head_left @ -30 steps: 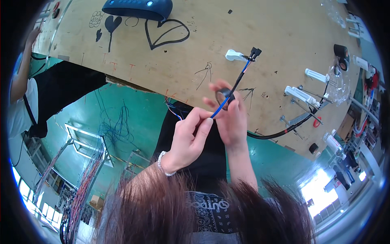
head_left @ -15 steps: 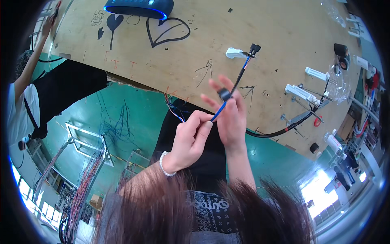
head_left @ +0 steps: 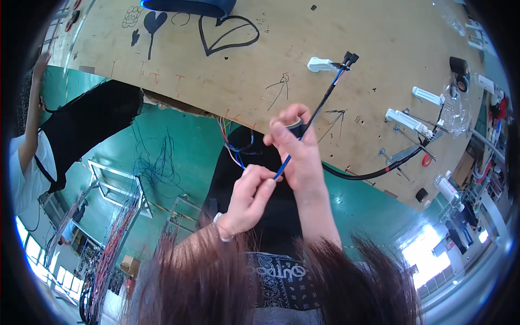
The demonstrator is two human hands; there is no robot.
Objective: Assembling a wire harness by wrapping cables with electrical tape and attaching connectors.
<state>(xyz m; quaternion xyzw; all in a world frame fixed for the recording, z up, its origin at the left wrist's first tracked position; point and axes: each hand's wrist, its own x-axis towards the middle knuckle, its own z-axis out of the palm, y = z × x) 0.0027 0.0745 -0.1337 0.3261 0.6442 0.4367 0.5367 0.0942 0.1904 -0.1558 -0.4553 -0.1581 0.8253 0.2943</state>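
Note:
A thin wire harness [head_left: 324, 101], partly wrapped in black tape, runs from two black connectors [head_left: 350, 59] at a white holder [head_left: 321, 64] toward my body. My left hand [head_left: 248, 199] pinches its blue wires [head_left: 282, 167] between thumb and fingers. Loose coloured wire ends [head_left: 235, 150] hang past that grip, beyond the board's near edge. In the curled fingers of my right hand [head_left: 303, 162] is a roll of black tape [head_left: 296, 129], right against the harness. Whether its tape end is stuck to the wires I cannot tell.
A dark blue speaker [head_left: 197, 7] stands at the far edge of the wooden board [head_left: 325, 32]. White clamps [head_left: 407, 122], metal pins and a thick black cable [head_left: 360, 177] lie to the right, near black tape rolls [head_left: 459, 65]. A person [head_left: 38, 157] works at far left.
My right fingers, spread before, have curled around the tape roll. My left hand has shifted slightly nearer to me along with the wires. The person at left has lowered an arm.

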